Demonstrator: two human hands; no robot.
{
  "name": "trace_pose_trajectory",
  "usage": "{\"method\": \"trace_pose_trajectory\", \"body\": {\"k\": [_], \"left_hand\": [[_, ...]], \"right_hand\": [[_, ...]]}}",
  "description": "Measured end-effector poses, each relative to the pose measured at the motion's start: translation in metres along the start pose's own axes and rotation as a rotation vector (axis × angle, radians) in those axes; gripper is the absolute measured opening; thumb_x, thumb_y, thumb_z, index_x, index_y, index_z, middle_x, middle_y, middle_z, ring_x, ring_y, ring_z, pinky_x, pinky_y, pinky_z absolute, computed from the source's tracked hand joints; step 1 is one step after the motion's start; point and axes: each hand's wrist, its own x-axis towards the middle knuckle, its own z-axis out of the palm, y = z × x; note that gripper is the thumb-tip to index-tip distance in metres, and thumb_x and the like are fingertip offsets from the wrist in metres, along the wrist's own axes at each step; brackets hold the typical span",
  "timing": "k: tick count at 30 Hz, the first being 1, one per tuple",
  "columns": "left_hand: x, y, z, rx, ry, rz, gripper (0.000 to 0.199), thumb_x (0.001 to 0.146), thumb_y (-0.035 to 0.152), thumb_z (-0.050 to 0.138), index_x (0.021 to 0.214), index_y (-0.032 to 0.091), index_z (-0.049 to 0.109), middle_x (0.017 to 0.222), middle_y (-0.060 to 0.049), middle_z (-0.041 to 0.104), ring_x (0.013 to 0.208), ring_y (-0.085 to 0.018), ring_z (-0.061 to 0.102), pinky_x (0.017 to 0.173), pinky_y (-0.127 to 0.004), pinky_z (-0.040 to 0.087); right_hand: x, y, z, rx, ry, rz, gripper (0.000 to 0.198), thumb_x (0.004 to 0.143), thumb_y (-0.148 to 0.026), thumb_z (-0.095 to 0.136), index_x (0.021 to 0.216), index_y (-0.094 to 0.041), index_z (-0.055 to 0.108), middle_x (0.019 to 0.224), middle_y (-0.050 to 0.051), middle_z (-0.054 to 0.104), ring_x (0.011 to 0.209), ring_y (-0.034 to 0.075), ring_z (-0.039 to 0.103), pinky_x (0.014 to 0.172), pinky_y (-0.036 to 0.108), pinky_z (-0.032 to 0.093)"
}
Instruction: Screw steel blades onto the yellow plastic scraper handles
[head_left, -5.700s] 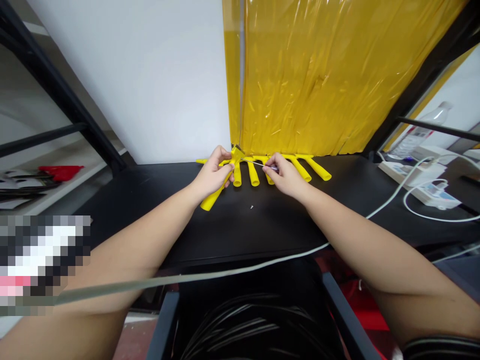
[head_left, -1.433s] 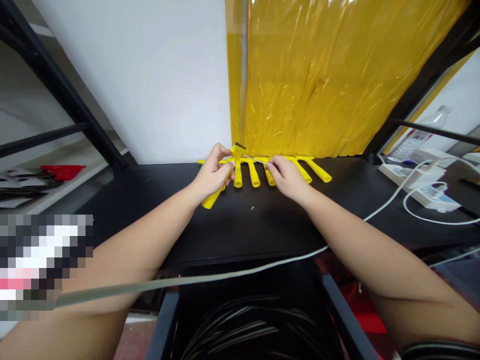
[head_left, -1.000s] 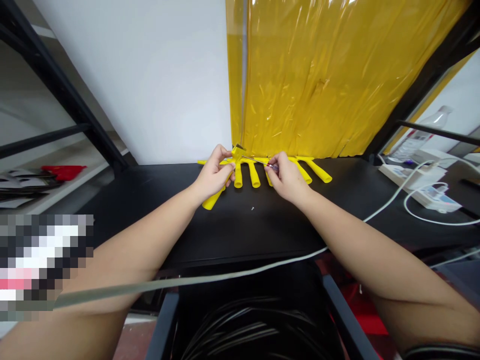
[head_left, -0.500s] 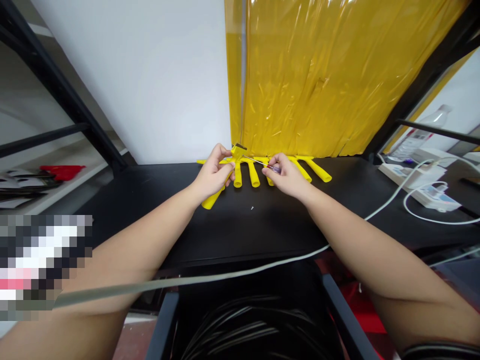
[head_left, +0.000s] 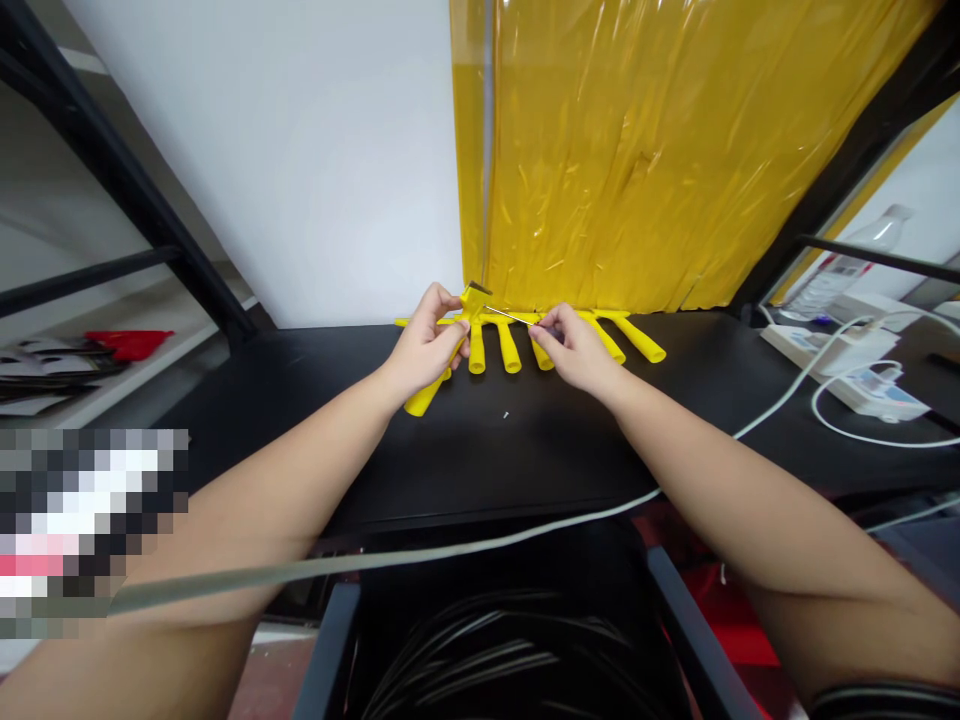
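Observation:
My left hand (head_left: 429, 345) is closed around a yellow scraper (head_left: 475, 302), whose head with a dark blade-like edge points up and away. The scraper's handle slants down toward me, partly hidden behind my fingers. To the right, the fingers of my right hand (head_left: 564, 345) pinch a screwdriver (head_left: 510, 316). Its thin metal shaft reaches left, and the tip is at the scraper's head; whether it touches I cannot tell. Several more yellow scrapers (head_left: 511, 352) lie side by side on the black tabletop (head_left: 420, 470), behind and between my hands.
A small white scrap (head_left: 505, 415) lies on the tabletop. A white cable (head_left: 525, 537) crosses in front of me. At the right are a power strip (head_left: 862, 385) and a clear bottle (head_left: 840, 262). A white panel (head_left: 315, 170) and yellow film (head_left: 637, 160) stand behind.
My right hand's fingers have shifted slightly on the screwdriver, and its handle is now mostly covered. The scraper's head has tilted a little. My left hand keeps its place.

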Motion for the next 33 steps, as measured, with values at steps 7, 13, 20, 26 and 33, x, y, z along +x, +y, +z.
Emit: {"method": "trace_pose_trajectory", "body": {"k": [7, 13, 20, 26, 33], "left_hand": [[-0.0007, -0.0010, 0.0012, 0.016, -0.013, -0.010, 0.034, 0.088, 0.021, 0.069, 0.101, 0.025, 0.038, 0.119, -0.004, 0.058, 0.058, -0.004, 0.059, 0.041, -0.015, 0.042], [-0.0001, -0.0003, -0.0006, 0.016, 0.001, 0.004, 0.032, 0.090, 0.022, 0.067, 0.101, 0.025, 0.037, 0.131, -0.008, 0.056, 0.058, -0.004, 0.060, 0.041, -0.017, 0.044], [-0.0030, -0.0015, 0.0023, 0.018, -0.032, -0.005, 0.031, 0.092, 0.023, 0.065, 0.101, 0.025, 0.036, 0.119, -0.004, 0.059, 0.055, -0.003, 0.058, 0.041, -0.015, 0.043], [-0.0025, -0.0009, 0.0017, 0.010, -0.019, 0.004, 0.030, 0.092, 0.022, 0.065, 0.102, 0.025, 0.037, 0.112, -0.004, 0.062, 0.055, -0.006, 0.059, 0.041, -0.018, 0.042], [-0.0074, -0.0004, 0.0043, 0.024, -0.043, -0.011, 0.029, 0.090, 0.024, 0.067, 0.102, 0.026, 0.040, 0.104, 0.000, 0.062, 0.056, -0.006, 0.059, 0.043, -0.018, 0.041]], "right_hand": [[0.0023, 0.0042, 0.0020, 0.105, -0.151, 0.145, 0.047, 0.101, -0.065, 0.050, 0.080, -0.024, 0.058, 0.060, -0.003, 0.045, 0.056, 0.016, 0.042, 0.056, 0.030, 0.032], [0.0001, 0.0021, 0.0013, -0.004, -0.045, 0.018, 0.030, 0.096, -0.051, 0.065, 0.087, -0.024, 0.056, 0.068, -0.002, 0.052, 0.063, 0.016, 0.045, 0.060, 0.029, 0.033], [0.0022, 0.0051, 0.0017, 0.119, -0.154, 0.131, 0.051, 0.100, -0.068, 0.051, 0.076, -0.023, 0.055, 0.059, -0.003, 0.043, 0.054, 0.015, 0.040, 0.055, 0.030, 0.032], [0.0015, 0.0033, 0.0033, 0.005, -0.039, 0.002, 0.036, 0.095, -0.057, 0.064, 0.086, -0.023, 0.052, 0.068, -0.004, 0.050, 0.062, 0.015, 0.044, 0.061, 0.030, 0.034], [0.0032, 0.0001, 0.0017, 0.219, -0.213, 0.214, 0.057, 0.100, -0.072, 0.047, 0.070, -0.023, 0.048, 0.057, -0.004, 0.036, 0.051, 0.012, 0.033, 0.051, 0.029, 0.028]]}}
